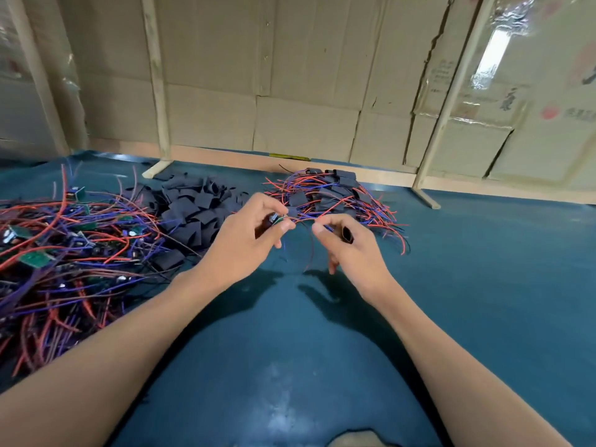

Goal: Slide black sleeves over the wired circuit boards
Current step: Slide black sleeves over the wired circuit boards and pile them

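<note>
Left hand: the left hand (254,233) is hovering above the table, thumb and fingers curled and pinching a small wired circuit board (276,219) at its fingertips.
Right hand: the right hand (346,241) is pinching the board's wires (304,221) between thumb and forefinger, while a black sleeve (346,235) is sitting tucked against its palm under the curled fingers.
Between the hands: the red and blue wires are spanning the small gap from one pinch to the other.
Left of the left hand: a tangled heap of bare boards (64,250) with red and blue leads is lying well off to that side.
Beyond the left hand: a loose pile of sleeves (193,214) is lying between that heap and the hands.
Beyond the right hand: a pile of sleeved boards (335,195) is lying just behind both hands, its wires fanning toward them.
Underneath: the blue table (483,285) is showing the hands' shadows.
Backdrop: a cardboard wall (290,91) is standing at the table's far edge.
</note>
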A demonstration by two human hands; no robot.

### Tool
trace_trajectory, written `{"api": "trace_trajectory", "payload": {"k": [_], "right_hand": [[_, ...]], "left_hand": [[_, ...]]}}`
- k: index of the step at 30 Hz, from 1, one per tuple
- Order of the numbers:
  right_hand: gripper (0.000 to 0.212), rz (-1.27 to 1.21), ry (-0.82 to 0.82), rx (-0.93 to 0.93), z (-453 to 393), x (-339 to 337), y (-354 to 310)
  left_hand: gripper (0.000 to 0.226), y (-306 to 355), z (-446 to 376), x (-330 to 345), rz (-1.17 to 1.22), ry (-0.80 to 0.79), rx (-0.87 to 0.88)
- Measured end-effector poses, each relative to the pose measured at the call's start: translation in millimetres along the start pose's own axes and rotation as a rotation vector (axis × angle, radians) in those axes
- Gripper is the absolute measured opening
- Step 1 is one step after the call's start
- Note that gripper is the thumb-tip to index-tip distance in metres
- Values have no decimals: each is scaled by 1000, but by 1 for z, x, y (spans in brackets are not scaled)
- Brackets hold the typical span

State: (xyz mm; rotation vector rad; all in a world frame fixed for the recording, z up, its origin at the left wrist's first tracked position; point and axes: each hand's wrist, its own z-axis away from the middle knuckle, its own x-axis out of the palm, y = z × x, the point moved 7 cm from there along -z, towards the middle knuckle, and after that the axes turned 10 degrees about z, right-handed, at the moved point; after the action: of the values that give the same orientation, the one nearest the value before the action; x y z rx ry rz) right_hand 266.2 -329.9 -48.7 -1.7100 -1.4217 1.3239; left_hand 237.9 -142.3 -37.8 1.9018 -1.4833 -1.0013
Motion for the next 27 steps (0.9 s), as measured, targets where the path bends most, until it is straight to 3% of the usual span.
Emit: {"api": "trace_trajectory", "payload": {"k": [4,6,10,13,17,22,24,27], "right_hand": [[51,226,-147,-134,0,10,-2],[44,361,-193,-234,2,14,-7],[5,498,-237,-325,4,9,-9],[26,579,-268,-366,2,5,-8],[29,640,-299,-467,3,11,-12],[29,742,-313,-486,2,12,-8],[29,700,-271,-506,5,15,-13],[29,585,-270,-497,10,27,-19]], "left_hand": [[15,9,7,10,-166,-184,91],[15,9,11,16,-272,-314,85],[15,6,14,13,-471,-427,96],[14,4,12,7,-640,-492,167],[22,1,4,-6,-849,-518,269],[28,14,4,-11,-945,-391,350],[39,21,6,-8,-929,-367,337],[42,27,16,8,-708,-450,266]]}}
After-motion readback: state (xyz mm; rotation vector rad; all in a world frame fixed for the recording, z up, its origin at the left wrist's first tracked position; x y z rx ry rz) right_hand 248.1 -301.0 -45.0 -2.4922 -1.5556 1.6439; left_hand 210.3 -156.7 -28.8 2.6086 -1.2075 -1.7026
